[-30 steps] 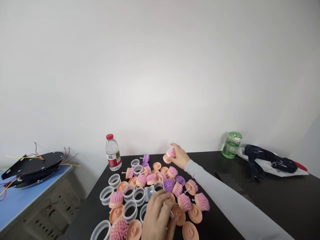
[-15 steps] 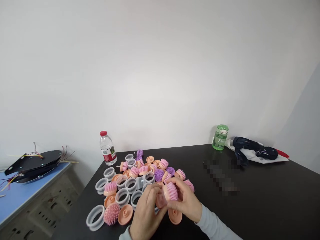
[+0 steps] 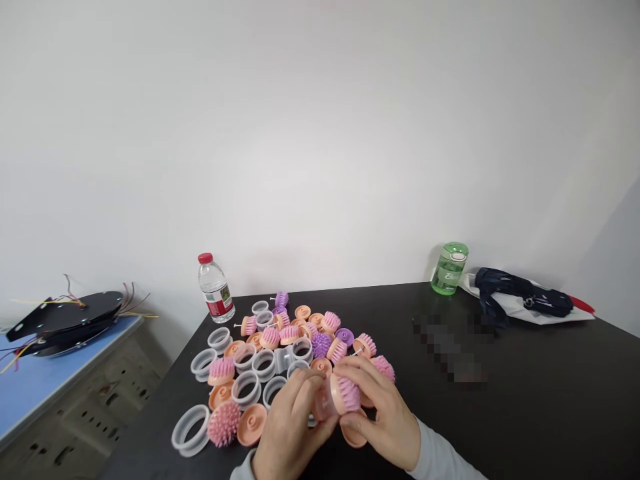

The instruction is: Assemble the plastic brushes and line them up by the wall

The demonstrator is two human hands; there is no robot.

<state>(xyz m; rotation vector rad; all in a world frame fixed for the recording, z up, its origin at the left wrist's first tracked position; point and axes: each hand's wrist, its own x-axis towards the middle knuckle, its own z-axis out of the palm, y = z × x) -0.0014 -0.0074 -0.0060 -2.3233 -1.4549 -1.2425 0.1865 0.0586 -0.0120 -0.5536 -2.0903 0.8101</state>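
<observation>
Low over the front of the black table, my left hand is closed round a translucent piece that looks like a clear ring, partly hidden by the fingers. My right hand grips a pink bristled scrub brush head with a peach base. The brush's base sits against the translucent piece, bristles pointing right; I cannot tell whether the two are joined. A peach disc lies below my right fingers. Left of my left hand rest another peach disc and a round pink brush head.
Several clear rings, peach discs and pink or purple brush heads are spread over the table's left half. A red-capped water bottle stands behind them. Back right are a green bottle and a dark pouch on white material.
The view has shifted slightly. My right fingers have moved further over the top of the pink brush head, which is still held against the translucent piece. Both hands stay close together.
</observation>
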